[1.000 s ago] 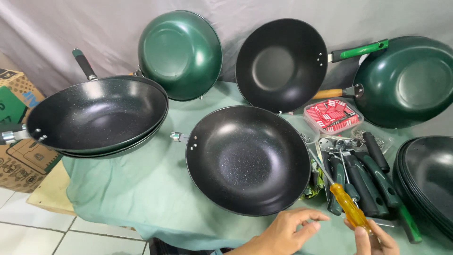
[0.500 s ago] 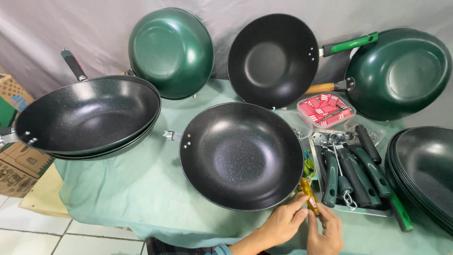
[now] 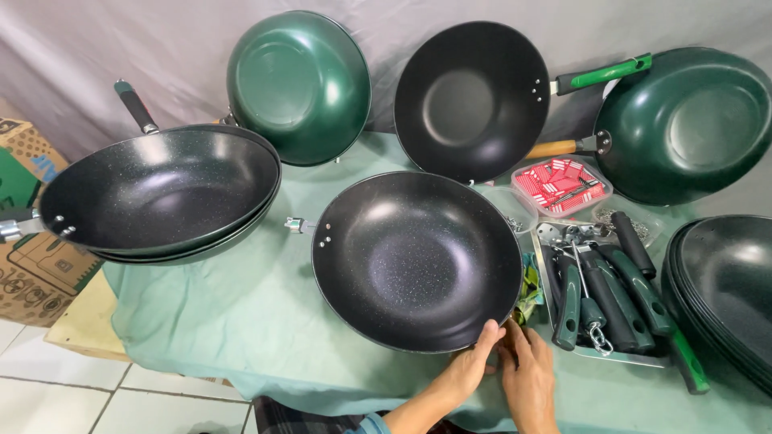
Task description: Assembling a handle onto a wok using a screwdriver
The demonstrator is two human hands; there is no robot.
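Note:
A black speckled wok [image 3: 414, 257] lies on the green cloth [image 3: 241, 321] in the middle, with a bare metal handle stub [image 3: 296, 226] on its left side. My left hand [image 3: 474, 366] grips the wok's near right rim, fingers curled over the edge. My right hand [image 3: 529, 376] is pressed beside it, fingertips at the same stretch of rim. Its fingers are bunched and whatever they hold is hidden. A yellow-green item [image 3: 529, 285] lies just past the fingertips, beside the wok.
A tray of green and black handles [image 3: 615, 293] sits right of the hands, behind it a tub of red packets [image 3: 561, 186]. Stacked black woks stand left [image 3: 157, 193] and right [image 3: 728, 289]. Woks lean on the back curtain [image 3: 299, 84] [image 3: 470, 100] [image 3: 683, 120]. Cardboard boxes [image 3: 28, 265] stand left.
The yellow-handled tool that my right hand held up has dropped out of sight. Both hands moved forward and left to the middle wok's near rim, and the view shifted.

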